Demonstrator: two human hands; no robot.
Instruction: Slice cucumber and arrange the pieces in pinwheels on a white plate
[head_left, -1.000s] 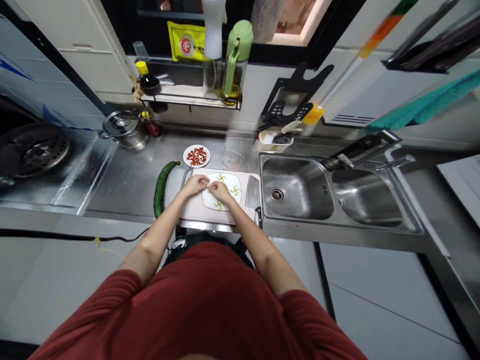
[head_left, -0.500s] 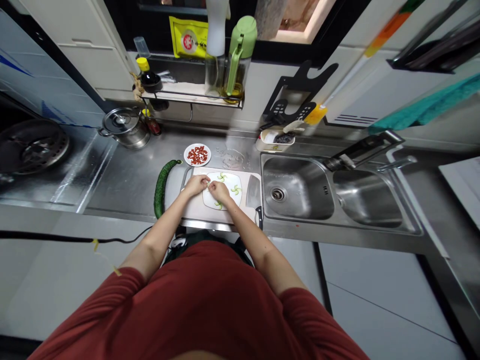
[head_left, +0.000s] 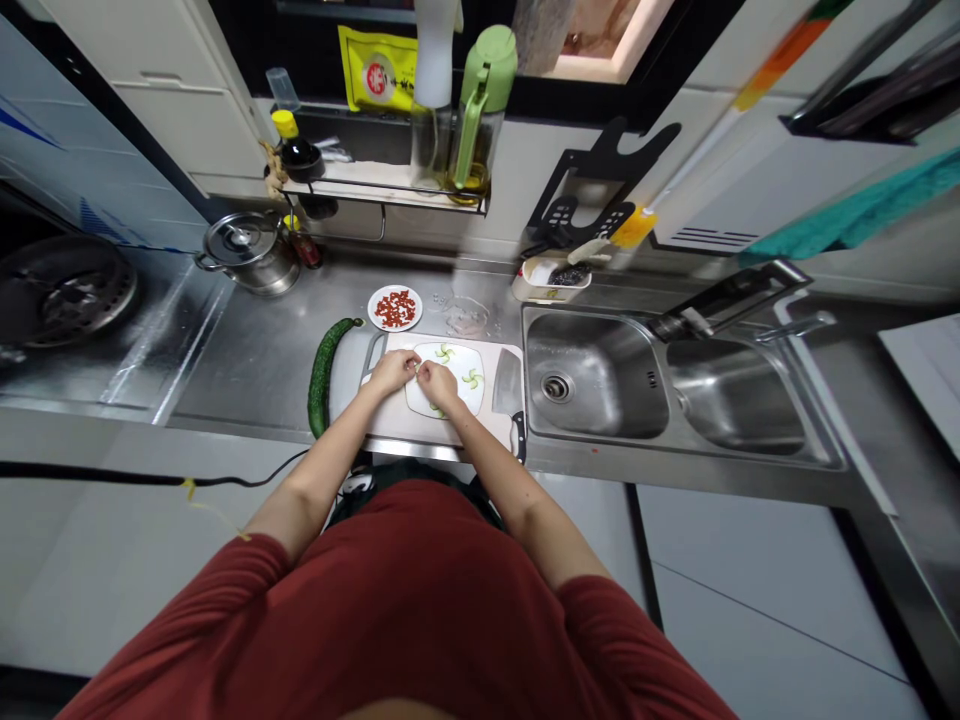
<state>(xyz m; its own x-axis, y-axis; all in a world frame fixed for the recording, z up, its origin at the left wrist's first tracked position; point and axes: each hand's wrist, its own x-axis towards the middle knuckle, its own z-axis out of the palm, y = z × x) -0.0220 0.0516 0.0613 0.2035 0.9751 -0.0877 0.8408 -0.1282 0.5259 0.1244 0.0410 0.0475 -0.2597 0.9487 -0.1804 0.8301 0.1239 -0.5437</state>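
Note:
My left hand (head_left: 394,371) and my right hand (head_left: 438,386) meet over the left part of a white square plate (head_left: 466,404). Fingertips of both hands are pinched together around a small pale-green piece, apparently a cucumber slice, mostly hidden by the fingers. On the plate lie thin green-edged slices set in pinwheel shapes (head_left: 472,378), one partly covered by my right hand. Under the plate is a light cutting board (head_left: 390,423). A cleaver (head_left: 508,382) with a black handle rests on the board's right end. Left of the board lies a long, curved green cucumber (head_left: 322,380).
Behind the board stands a small white plate of chopped red pieces (head_left: 395,309). A lidded steel pot (head_left: 247,252) is at the back left. To the right is a double sink (head_left: 600,375) with a faucet (head_left: 727,300). Bottles stand on a wall shelf (head_left: 375,184).
Both hands stay nearly in place over the plate, with only slight movement of the fingers. My right hand now covers more of the lower pinwheel.

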